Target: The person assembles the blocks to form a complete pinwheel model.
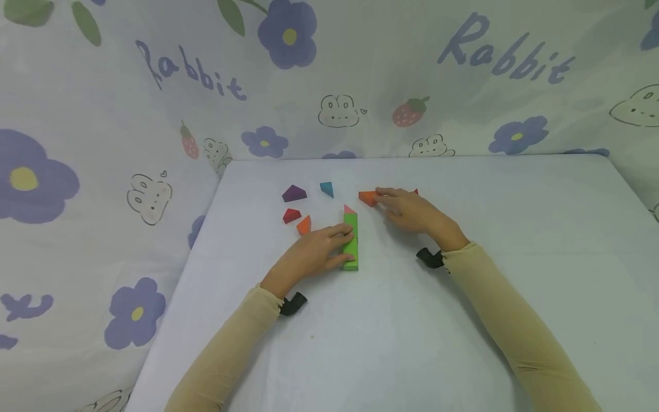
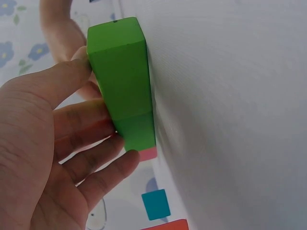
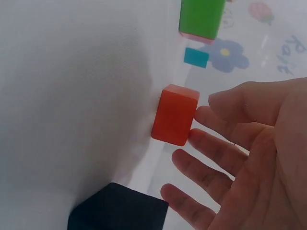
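Observation:
Two green blocks (image 1: 350, 252) lie end to end in a column, with a pink triangular block (image 1: 349, 209) at their far end. My left hand (image 1: 321, 249) rests along their left side, fingers and thumb stretched out and touching them. In the left wrist view, the fingertips sit against the green side face (image 2: 122, 81). My right hand (image 1: 409, 210) is farther right, its fingertips at the edge of an orange block (image 1: 367, 198). The right wrist view shows the thumb apart from that orange block (image 3: 175, 115). A dark block (image 3: 117, 211) lies near the little finger.
Left of the green column are a purple block (image 1: 294, 194), a teal block (image 1: 326, 189), a red block (image 1: 291, 216) and another orange block (image 1: 305, 225). A red tip (image 1: 416, 191) shows behind my right hand. A patterned cloth (image 1: 381, 74) hangs beyond the white tabletop (image 1: 401, 332).

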`<state>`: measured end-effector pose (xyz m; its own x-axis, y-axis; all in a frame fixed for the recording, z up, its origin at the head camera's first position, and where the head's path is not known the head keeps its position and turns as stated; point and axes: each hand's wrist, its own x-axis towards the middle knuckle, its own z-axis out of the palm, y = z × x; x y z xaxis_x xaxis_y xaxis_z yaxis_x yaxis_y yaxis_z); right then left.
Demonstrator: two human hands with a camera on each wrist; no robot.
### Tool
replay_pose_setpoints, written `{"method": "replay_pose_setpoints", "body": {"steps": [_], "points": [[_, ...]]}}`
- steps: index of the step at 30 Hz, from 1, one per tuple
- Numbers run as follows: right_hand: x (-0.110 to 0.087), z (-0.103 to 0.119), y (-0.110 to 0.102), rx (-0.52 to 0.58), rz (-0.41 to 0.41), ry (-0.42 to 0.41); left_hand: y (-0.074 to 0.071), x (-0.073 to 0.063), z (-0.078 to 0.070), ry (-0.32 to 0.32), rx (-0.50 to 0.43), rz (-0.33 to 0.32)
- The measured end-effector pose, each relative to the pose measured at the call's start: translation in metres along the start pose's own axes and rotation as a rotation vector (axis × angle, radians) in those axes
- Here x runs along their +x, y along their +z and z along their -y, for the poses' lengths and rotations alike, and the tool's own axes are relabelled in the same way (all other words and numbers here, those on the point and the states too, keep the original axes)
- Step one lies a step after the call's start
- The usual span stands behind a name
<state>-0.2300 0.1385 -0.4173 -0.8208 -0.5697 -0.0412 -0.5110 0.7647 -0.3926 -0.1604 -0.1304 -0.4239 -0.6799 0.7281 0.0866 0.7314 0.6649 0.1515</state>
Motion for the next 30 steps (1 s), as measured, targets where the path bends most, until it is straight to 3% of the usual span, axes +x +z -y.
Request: {"method": "replay_pose_setpoints", "body": {"steps": [10,30], "points": [[0.000,0.003,0.002,-0.017,0.009,0.021,0.002,0.001,0.002,-0.003,-0.013,-0.005],[0.005,0.012,0.015,-0.029,0.005,-0.058,0.002,0.000,0.001,0.011,-0.002,-0.022]]}}
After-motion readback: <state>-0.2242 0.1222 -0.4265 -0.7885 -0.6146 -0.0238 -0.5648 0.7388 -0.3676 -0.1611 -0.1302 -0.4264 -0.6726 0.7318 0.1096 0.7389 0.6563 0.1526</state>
